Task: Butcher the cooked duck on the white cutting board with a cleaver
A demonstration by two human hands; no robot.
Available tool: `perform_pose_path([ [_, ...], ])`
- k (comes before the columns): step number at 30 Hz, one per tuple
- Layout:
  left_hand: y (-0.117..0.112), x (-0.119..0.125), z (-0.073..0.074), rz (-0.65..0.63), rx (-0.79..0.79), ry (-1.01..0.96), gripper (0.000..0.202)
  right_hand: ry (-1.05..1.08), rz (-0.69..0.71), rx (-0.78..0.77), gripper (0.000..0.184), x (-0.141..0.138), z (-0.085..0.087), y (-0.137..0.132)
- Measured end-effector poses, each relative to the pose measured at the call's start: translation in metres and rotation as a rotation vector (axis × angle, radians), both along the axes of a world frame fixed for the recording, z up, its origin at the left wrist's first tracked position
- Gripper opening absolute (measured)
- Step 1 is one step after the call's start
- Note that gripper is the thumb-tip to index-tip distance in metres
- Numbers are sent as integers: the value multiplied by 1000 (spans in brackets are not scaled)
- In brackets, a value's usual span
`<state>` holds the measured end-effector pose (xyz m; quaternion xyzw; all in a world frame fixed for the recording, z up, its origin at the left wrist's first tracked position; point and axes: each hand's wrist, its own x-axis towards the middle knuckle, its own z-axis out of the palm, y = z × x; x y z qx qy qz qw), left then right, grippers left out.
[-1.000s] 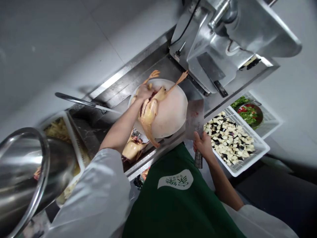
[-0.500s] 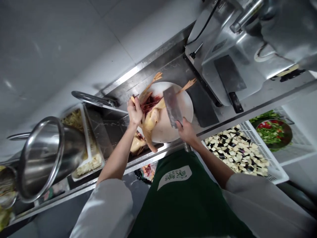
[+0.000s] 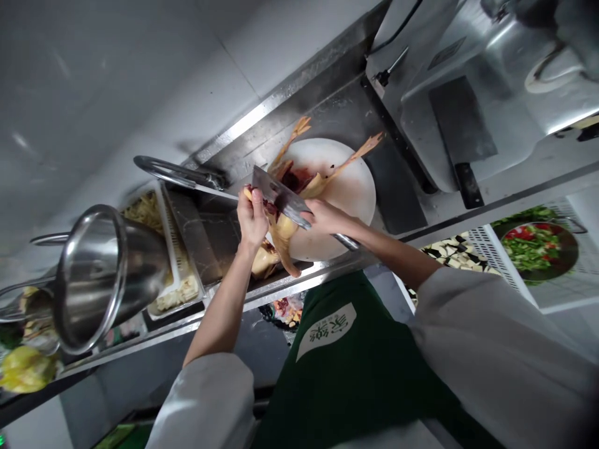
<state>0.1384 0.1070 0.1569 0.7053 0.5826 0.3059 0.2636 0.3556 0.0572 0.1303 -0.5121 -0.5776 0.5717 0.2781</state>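
Note:
A plucked, yellow-skinned bird [image 3: 286,229] lies opened up on a round white cutting board [image 3: 349,218]; both feet point away to the back, and dark red flesh shows inside. My left hand [image 3: 253,215] is closed around a part of the bird at the board's left edge, a yellowish bit poking out above the fist. My right hand [image 3: 324,217] grips a cleaver [image 3: 281,196]. Its wide blade lies slantwise over the bird, its tip end close to my left fingers. The blade hides part of the carcass. Another piece of poultry [image 3: 264,260] sits in the sink, left of the board.
A second cleaver [image 3: 463,131] rests on the steel surface at right. A steel pot [image 3: 135,280] and trays of cut vegetables [image 3: 180,293] stand left. Below right are a crate of diced eggplant [image 3: 456,252] and a bowl of greens [image 3: 538,249]. A faucet [image 3: 168,173] juts in behind.
My right hand has brought the cleaver left and turned its blade over the bird, near my left hand. My left hand keeps its grip. The view has shifted slightly.

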Motion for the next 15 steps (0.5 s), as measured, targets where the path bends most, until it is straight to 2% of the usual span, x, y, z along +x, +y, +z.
perform_pose_path([
  [3, -9, -4, -3, 60, 81, -225, 55, -165, 114, -78, 14, 18, 6, -26],
  [5, -16, -6, -3, 72, 95, -324, 53, -248, 151, -79, 19, 14, 8, -28],
  [11, -38, -13, 0, 162, 145, -506, 52, -328, 53, 118, 17, -47, 5, 4],
  [15, -46, -11, -5, 282, 253, -612, 55, -379, -32, 145, 21, -65, 10, 16],
])
